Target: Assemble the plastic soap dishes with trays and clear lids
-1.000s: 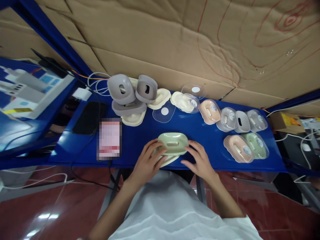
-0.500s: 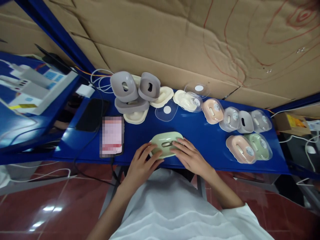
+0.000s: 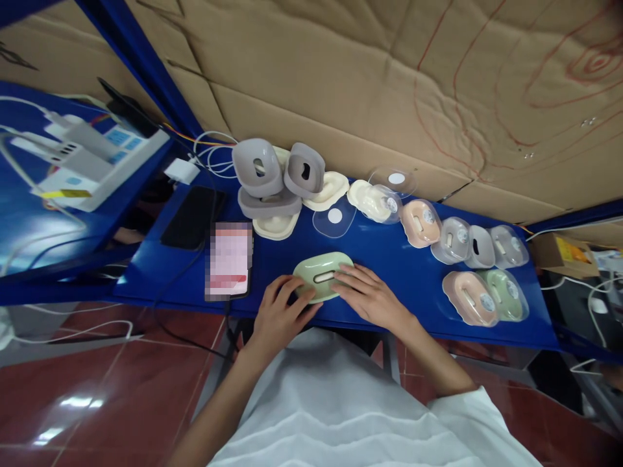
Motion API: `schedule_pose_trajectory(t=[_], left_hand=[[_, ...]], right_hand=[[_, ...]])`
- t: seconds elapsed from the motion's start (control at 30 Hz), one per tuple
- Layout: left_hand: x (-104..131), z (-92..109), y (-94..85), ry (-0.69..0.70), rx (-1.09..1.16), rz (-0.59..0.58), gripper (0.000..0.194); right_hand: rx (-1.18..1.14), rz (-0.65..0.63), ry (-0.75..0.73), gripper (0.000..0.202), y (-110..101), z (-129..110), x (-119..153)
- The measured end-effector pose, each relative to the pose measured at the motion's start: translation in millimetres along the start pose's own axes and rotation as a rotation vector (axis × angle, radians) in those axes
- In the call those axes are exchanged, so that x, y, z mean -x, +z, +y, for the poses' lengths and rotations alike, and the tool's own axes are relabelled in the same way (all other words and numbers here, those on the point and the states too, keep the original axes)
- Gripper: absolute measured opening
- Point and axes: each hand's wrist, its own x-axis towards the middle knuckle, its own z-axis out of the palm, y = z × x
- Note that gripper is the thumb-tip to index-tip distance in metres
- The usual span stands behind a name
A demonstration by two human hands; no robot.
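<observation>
A pale green soap dish [image 3: 311, 294] lies near the table's front edge, with a white strip [image 3: 324, 277] filling most of its central slot. At its left end, my left hand [image 3: 285, 311] grips the rim with bent fingers. My right hand [image 3: 372, 295] holds the opposite end, fingertips resting on the dish beside the slot. Both thumbs are at the near side, partly hidden. Behind the dish lies a clear lid [image 3: 334, 224] with a white round sticker.
Grey dishes [image 3: 257, 167] are piled on cream ones at the back left. Clear-lidded peach [image 3: 421, 222], grey and green [image 3: 503, 294] dishes stand to the right. A lit phone [image 3: 228, 261] and a dark phone [image 3: 192, 217] lie left, near cables. Cardboard [image 3: 341, 84] walls the back.
The white strip now shows plainly in the green dish's slot, which looked darker and partly filled before. Both hands remain on the dish. The camera view has turned slightly left.
</observation>
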Motion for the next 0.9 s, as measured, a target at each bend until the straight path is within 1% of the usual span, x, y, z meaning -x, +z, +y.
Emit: schedule_pose_trajectory(t=[0.1,0.2,0.27,0.33,0.43,0.47,0.53,0.6,0.63,0.7,0.8,0.87,0.9], left_hand=[[0,1,-0.8,0.004,0.002,0.014,0.025],[0,1,-1.7,0.026,0.018,-0.032,0.021],[0,0,-1.8,0.027,0.066,-0.049,0.023],[-1,0,-1.5,0.006,0.118,-0.035,0.026],[-1,2,-1.6,-0.042,0.161,-0.017,0.028],[-1,3,-2.0,-0.056,0.169,-0.017,0.028],[-1,4,-3.2,-0.083,0.184,-0.020,0.028],[-1,4,-4.7,-0.097,0.201,-0.028,0.029],[-1,4,-5.4,-0.097,0.212,-0.034,0.029],[-1,3,-6.4,-0.090,0.238,-0.043,0.028],[-2,2,-6.4,-0.070,0.259,-0.052,0.027],[-4,2,-5.6,-0.060,0.260,-0.063,0.028],[-5,2,-5.2,-0.055,0.259,-0.069,0.028]], right_hand=[[0.067,-0.002,-0.023,0.037,5,-2,6],[0.097,0.018,-0.031,0.036,9,-4,11],[0.083,0.025,-0.035,0.032,6,-2,7],[0.050,0.066,-0.005,0.034,1,7,-6],[0.037,0.169,0.151,0.040,-5,30,-40],[0.044,0.181,0.204,0.040,-6,39,-51],[0.041,0.156,0.262,0.032,-7,53,-69],[-0.029,0.160,0.275,0.023,-9,58,-74],[-0.093,0.203,0.294,0.022,-10,56,-70],[-0.267,0.371,0.398,0.023,-13,47,-53],[-0.551,0.661,0.636,0.025,-13,26,-11],[-0.661,0.787,0.769,0.028,-10,14,21],[-0.656,0.826,0.836,0.030,-9,9,37]])
